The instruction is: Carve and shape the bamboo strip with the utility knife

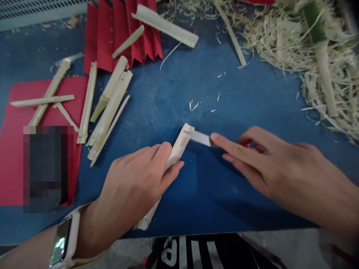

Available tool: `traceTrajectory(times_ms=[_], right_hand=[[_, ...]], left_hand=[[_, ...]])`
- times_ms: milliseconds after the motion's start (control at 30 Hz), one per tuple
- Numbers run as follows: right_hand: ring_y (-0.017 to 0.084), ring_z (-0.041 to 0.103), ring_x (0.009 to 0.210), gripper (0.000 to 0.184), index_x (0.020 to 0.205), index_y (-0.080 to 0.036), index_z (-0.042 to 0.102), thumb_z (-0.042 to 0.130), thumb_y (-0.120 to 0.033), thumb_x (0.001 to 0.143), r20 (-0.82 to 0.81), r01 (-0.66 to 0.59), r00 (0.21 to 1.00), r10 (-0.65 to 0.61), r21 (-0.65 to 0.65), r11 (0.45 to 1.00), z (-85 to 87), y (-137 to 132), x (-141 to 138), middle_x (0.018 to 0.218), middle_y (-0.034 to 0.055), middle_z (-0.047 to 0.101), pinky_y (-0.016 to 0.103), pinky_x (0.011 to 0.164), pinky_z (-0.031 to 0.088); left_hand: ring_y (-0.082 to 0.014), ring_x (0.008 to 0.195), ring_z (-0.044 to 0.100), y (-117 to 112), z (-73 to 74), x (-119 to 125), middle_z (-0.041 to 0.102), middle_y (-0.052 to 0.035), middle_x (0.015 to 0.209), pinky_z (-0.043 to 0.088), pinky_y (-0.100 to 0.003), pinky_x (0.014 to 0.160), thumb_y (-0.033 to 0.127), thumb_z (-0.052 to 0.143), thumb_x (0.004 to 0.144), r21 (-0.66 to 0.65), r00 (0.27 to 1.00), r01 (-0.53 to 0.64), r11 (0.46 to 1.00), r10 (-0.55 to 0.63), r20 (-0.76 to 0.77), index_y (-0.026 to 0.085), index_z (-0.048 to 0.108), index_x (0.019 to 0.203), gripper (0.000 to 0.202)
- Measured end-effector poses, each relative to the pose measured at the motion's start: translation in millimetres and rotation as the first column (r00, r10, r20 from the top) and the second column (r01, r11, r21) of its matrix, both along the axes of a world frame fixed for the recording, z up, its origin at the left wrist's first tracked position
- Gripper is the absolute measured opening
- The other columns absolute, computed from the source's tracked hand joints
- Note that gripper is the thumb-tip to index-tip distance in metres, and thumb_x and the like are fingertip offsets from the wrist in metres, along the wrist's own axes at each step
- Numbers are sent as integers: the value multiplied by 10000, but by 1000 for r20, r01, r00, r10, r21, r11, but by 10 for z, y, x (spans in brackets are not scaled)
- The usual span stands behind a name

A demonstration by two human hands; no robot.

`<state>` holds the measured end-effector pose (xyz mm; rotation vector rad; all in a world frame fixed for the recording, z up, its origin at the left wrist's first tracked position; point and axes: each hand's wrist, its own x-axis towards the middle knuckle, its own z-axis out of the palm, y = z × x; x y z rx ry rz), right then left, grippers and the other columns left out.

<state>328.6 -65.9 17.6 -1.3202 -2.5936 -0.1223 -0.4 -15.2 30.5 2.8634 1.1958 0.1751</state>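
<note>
My left hand [140, 172] is closed round a pale split bamboo strip [179, 144] that slants across the blue table near its front edge. Its hollow side faces up. In my right hand [269, 160] is a small knife [200, 138], gripped with the index finger stretched along it. The blade, slightly blurred, meets the strip's far end. My fingers hide most of the knife's handle. A few tiny shavings [195, 106] lie just beyond the strip.
More split bamboo pieces [112, 108] lie at left, some on a red folder [17, 149] beside a pixelated dark object [45, 164]. Behind is folded red card [103, 37] with a bamboo trough [168, 28]. Shavings [280, 41] heap at right around a green-topped bamboo stick [327, 74].
</note>
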Motion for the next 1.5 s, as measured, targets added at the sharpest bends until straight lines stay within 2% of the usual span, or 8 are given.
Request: traceTrajectory(times_ms=[133, 267, 433, 800, 933, 1100, 1267, 1500], right_hand=[[113, 405, 581, 543, 1866, -125, 655, 528, -233, 1350, 16, -103, 994, 104, -77, 992, -46, -75, -14, 1070, 23, 673, 346, 530, 334], [125, 463, 632, 729, 1976, -166, 522, 550, -92, 1251, 96, -87, 990, 100, -129, 988, -71, -155, 31, 1107, 37, 691, 337, 566, 320], [114, 443, 633, 746, 1988, -191, 482, 477, -56, 1254, 89, -52, 994, 65, -141, 989, -63, -176, 27, 1123, 43, 686, 313, 569, 289], [91, 379, 559, 721, 1883, -198, 669, 570, -40, 1186, 88, -14, 996, 18, -45, 999, -92, -178, -61, 1060, 12, 686, 332, 545, 250], [88, 393, 556, 696, 1835, -193, 718, 567, -17, 1179, 113, 80, 990, -81, 13, 997, -103, -116, 14, 1048, 44, 710, 345, 536, 226], [91, 347, 556, 533, 1853, -174, 694, 587, -211, 1332, 178, 143, 972, -152, 60, 988, -44, 46, 154, 1057, 65, 711, 323, 495, 280], [110, 354, 591, 491, 1838, -193, 681, 552, -325, 1384, 75, 124, 988, -132, 96, 988, 48, 104, 98, 1101, 60, 729, 310, 488, 271], [154, 646, 728, 405, 1701, -243, 770, 694, -218, 1304, 11, -39, 999, 39, 62, 997, 66, 103, 40, 1062, 11, 806, 352, 633, 416]], left_hand=[[-191, 547, 561, 5, 9, -13, 566, 58, 703, 349, -348, 545, 373, 444, 1397, 11, 1000, -11, 1000, 11, -4, 266, 665, 996, 470], [-197, 530, 548, 9, 1, 4, 558, 58, 697, 336, -352, 528, 371, 431, 1397, 14, 1000, 3, 1000, -3, -6, 262, 674, 990, 487], [-203, 541, 554, 3, -4, 17, 564, 54, 700, 331, -350, 531, 354, 441, 1390, 14, 1000, 3, 1000, -3, -6, 249, 701, 1022, 463], [-189, 579, 525, 13, -16, 2, 546, 63, 716, 259, -316, 589, 299, 647, 1291, -65, 999, -32, 997, 32, -10, 269, 667, 1017, 276], [-189, 576, 538, 20, -11, -15, 569, 61, 721, 265, -319, 587, 312, 639, 1306, -44, 1000, -30, 999, 30, 0, 268, 664, 1029, 281], [-195, 577, 605, 2, -10, -17, 612, 49, 729, 296, -324, 564, 301, 563, 1345, -26, 1000, -11, 1000, 11, 8, 264, 655, 1033, 327], [-190, 564, 580, -11, -20, -3, 615, 49, 728, 308, -339, 565, 341, 543, 1357, -8, 1000, 3, 1000, -3, 4, 265, 669, 1039, 351], [-235, 685, 757, 15, 14, -7, 717, 2, 778, 439, -365, 590, 284, 570, 1281, 61, 998, 45, 997, -43, -36, 256, 756, 1051, 297]])
